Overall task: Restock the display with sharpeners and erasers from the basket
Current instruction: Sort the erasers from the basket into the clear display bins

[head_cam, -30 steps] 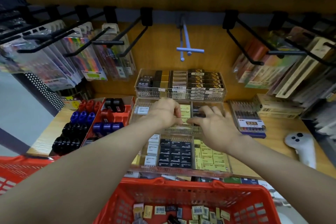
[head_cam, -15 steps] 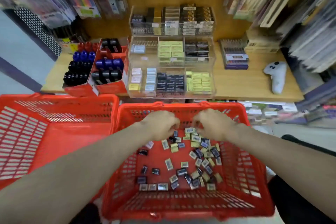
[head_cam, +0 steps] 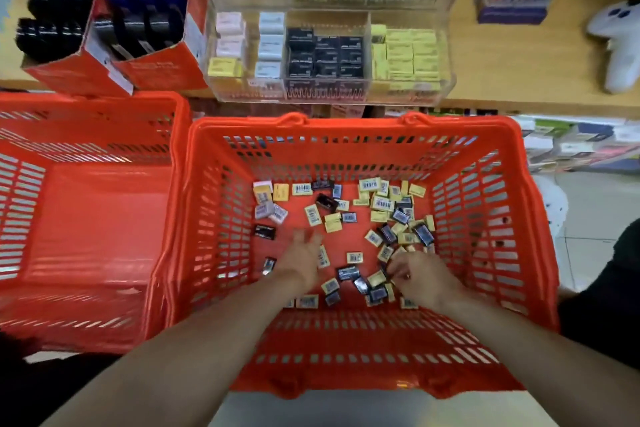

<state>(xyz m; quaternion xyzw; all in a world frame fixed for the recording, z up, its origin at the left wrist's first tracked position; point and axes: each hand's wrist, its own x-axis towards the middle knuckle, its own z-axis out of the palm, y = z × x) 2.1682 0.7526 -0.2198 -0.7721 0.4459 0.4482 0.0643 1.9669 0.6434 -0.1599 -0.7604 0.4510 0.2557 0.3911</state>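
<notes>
Both hands in red basket [head_cam: 485, 204]. Left hand [head_cam: 300, 255] fingers spread, blurred. Right hand [head_cam: 420, 274] fingers curled among erasers [head_cam: 379, 203] (grip unclear). Two baskets; loose pieces uncountable.

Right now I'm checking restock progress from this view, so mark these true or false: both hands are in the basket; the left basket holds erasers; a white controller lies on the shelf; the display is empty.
1. Both the left hand and right hand are inside the basket. True.
2. The left basket holds erasers. False: nothing shows in it.
3. A white controller lies on the shelf. True.
4. The display is empty. False: stocked.
</notes>
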